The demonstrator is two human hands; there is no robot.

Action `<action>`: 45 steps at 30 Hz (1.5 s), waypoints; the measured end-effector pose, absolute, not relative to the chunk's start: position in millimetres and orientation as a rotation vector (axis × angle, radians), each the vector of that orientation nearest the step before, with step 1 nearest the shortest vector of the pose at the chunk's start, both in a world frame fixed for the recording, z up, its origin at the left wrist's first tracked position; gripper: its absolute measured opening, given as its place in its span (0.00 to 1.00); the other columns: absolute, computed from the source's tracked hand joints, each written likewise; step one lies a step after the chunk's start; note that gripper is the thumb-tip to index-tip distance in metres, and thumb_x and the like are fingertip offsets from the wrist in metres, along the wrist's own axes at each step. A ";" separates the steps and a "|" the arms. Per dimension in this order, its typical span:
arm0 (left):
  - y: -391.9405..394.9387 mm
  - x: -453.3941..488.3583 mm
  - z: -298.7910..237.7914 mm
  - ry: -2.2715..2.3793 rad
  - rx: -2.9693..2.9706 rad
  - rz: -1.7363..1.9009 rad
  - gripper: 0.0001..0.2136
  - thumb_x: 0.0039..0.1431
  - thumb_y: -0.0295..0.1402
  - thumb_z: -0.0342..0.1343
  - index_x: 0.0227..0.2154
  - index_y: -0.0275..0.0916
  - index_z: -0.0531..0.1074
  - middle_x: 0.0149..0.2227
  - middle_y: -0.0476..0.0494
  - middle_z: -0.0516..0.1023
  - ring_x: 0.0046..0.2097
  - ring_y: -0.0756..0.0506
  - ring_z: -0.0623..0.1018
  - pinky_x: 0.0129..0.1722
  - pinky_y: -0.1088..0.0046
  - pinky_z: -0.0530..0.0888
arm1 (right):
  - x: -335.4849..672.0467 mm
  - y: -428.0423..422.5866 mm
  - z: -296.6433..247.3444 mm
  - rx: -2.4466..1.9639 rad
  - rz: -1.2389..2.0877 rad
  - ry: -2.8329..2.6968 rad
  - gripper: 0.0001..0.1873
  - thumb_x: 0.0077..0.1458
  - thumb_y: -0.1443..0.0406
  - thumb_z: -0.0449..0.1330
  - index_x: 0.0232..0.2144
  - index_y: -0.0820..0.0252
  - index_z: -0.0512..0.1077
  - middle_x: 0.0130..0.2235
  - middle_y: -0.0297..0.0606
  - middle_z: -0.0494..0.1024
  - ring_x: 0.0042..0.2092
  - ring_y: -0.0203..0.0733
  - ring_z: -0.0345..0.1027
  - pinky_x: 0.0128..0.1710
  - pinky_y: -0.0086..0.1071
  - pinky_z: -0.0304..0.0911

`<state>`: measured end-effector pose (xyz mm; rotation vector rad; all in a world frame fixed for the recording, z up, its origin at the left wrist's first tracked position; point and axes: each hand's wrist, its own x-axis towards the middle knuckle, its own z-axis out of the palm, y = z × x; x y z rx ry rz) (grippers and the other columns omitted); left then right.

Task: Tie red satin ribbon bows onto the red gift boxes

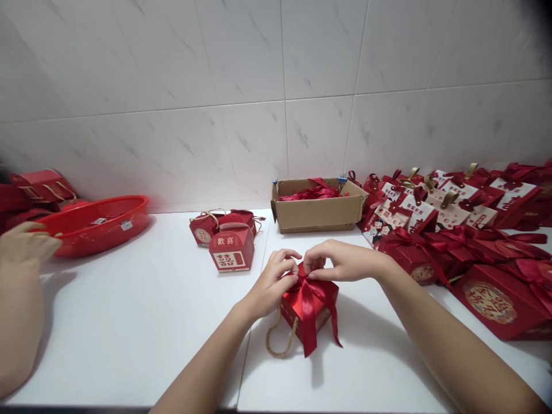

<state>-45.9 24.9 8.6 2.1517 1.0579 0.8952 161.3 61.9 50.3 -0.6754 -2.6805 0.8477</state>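
Observation:
In front of me on the white table stands a red gift box with a twisted rope handle hanging at its left side. A dark red satin ribbon is tied on its top, two tails draping down the front and right. My left hand pinches the ribbon's left loop, thumb against fingers. From the right, my right hand pinches the ribbon close to the knot, fingers curled. Both hands meet over the lid, and the knot is partly covered by fingertips.
A cardboard box of loose red ribbons stands by the tiled wall. Small red boxes sit left of it. Many finished-looking red boxes crowd the right. Another person's hand touches a red plastic basin at far left.

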 end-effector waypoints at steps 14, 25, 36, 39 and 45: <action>25.7 -45.2 6.9 1.072 2.261 1.025 0.09 0.55 0.28 0.48 0.20 0.38 0.65 0.40 0.43 0.72 0.43 0.45 0.71 0.45 0.68 0.66 | 167.2 60.1 56.2 -0.640 0.824 -2.745 0.14 0.54 0.70 0.53 0.40 0.58 0.77 0.37 0.37 0.78 0.36 0.37 0.69 0.36 0.27 0.61; 18.5 -34.0 6.9 1.114 1.981 1.125 0.16 0.53 0.35 0.56 0.17 0.38 0.56 0.32 0.44 0.75 0.36 0.47 0.73 0.39 0.71 0.67 | 163.5 59.4 59.6 -0.761 0.776 -2.694 0.08 0.55 0.64 0.55 0.36 0.61 0.71 0.34 0.37 0.75 0.33 0.37 0.66 0.31 0.28 0.59; 20.8 -31.3 1.9 1.030 1.630 1.018 0.21 0.49 0.35 0.60 0.17 0.38 0.51 0.30 0.46 0.73 0.35 0.48 0.73 0.38 0.71 0.69 | 163.9 62.1 59.2 -0.756 0.842 -2.717 0.04 0.53 0.66 0.57 0.34 0.60 0.69 0.35 0.36 0.74 0.34 0.36 0.65 0.31 0.26 0.58; 21.1 -32.1 2.1 1.023 1.645 0.983 0.22 0.48 0.34 0.61 0.16 0.38 0.50 0.29 0.45 0.73 0.37 0.47 0.73 0.39 0.69 0.69 | 164.7 62.5 58.5 -0.766 0.818 -2.752 0.04 0.53 0.65 0.57 0.33 0.60 0.69 0.34 0.35 0.73 0.33 0.36 0.65 0.31 0.27 0.57; 19.8 -31.2 2.9 1.073 1.699 0.979 0.23 0.45 0.33 0.63 0.15 0.39 0.49 0.29 0.44 0.73 0.38 0.45 0.73 0.40 0.67 0.69 | 165.3 64.1 56.6 -0.788 0.810 -2.786 0.05 0.53 0.65 0.57 0.33 0.61 0.69 0.34 0.36 0.73 0.33 0.36 0.64 0.30 0.27 0.57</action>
